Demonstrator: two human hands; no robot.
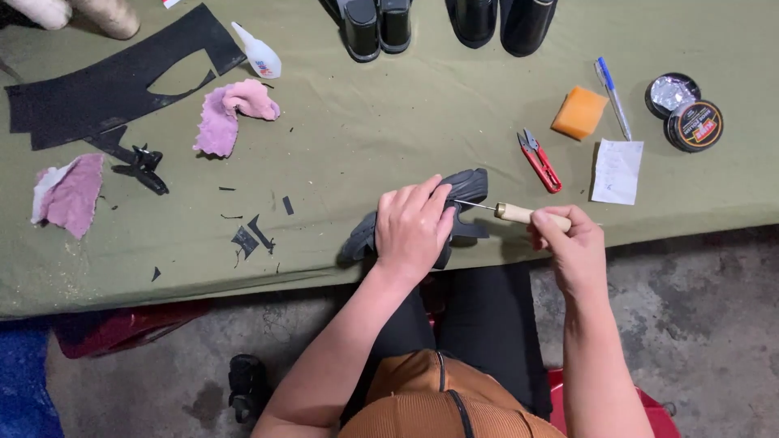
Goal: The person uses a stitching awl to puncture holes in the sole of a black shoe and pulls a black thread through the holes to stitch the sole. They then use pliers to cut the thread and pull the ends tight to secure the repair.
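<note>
Pressing dark shoe (466, 188) at table edge (203, 280), left hand (412, 227) fingers wrapped; right hand (572, 235) gripping awl (519, 214).

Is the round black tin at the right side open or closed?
Open: the round black tin shows crinkled silver foil inside, and its lid lies beside it.

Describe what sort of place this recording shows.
Likely a small shoe-repair or leathercraft workbench: the left hand presses a black shoe while the right hand holds an awl, with cut black sheet material and red snips on the green-covered table.
</note>
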